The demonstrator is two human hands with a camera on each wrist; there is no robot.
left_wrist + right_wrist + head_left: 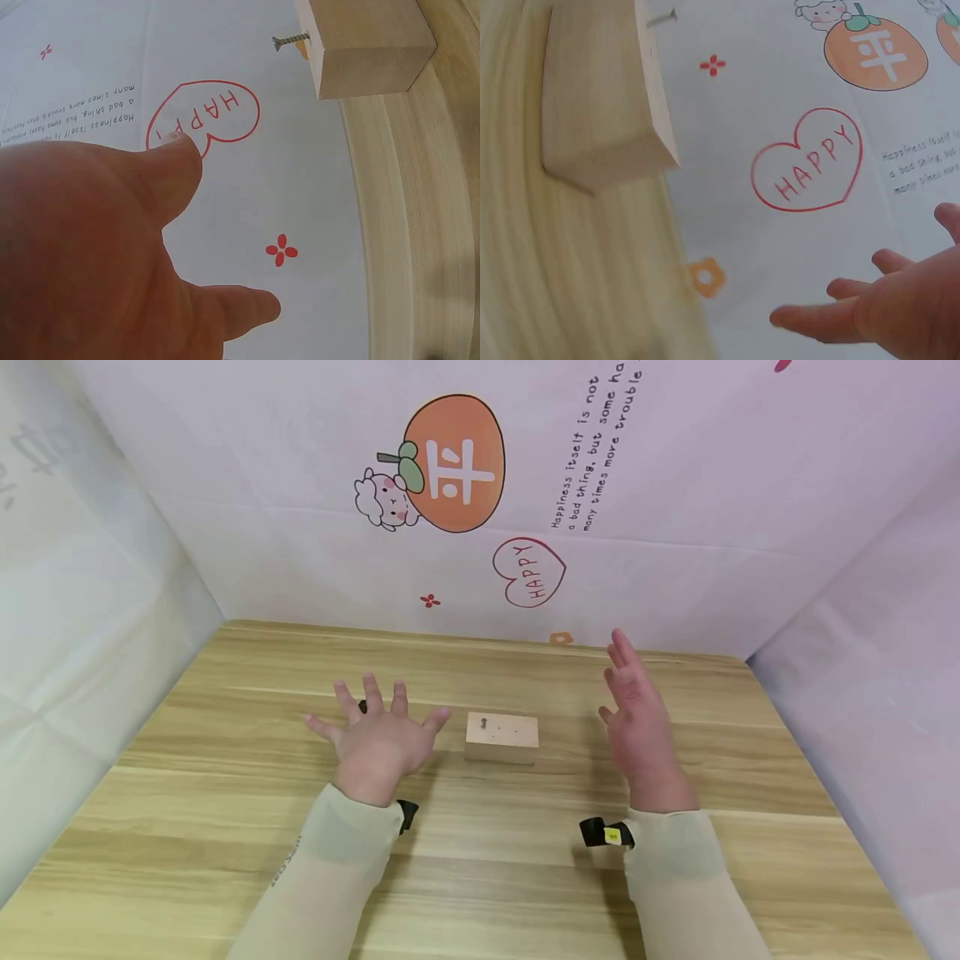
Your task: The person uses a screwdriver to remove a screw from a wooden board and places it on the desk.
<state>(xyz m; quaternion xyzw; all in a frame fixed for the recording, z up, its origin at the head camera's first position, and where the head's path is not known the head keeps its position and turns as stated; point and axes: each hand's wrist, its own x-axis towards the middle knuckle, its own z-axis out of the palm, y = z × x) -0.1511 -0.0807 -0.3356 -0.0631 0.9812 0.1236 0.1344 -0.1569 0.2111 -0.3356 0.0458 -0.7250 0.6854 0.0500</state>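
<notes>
A pale wooden block [501, 741] lies on the table between the two hands. From its top, near the left end, a screw [289, 41] sticks up; a few small holes dot the same face in the head view. To the left of the block is my left hand [382, 739], its fingers spread wide, holding nothing. A small black object [363, 706] shows between its fingers, mostly hidden. My right hand [640, 722] is held to the right of the block, apart from it, fingers extended and palm turned inward, with nothing in it.
The wood-grain table [480, 877] ends at a white printed cloth [300, 527] hanging behind it. More white cloth hangs at the left and right sides. A black wrist strap with a camera [603, 833] sits at the right cuff, another at the left.
</notes>
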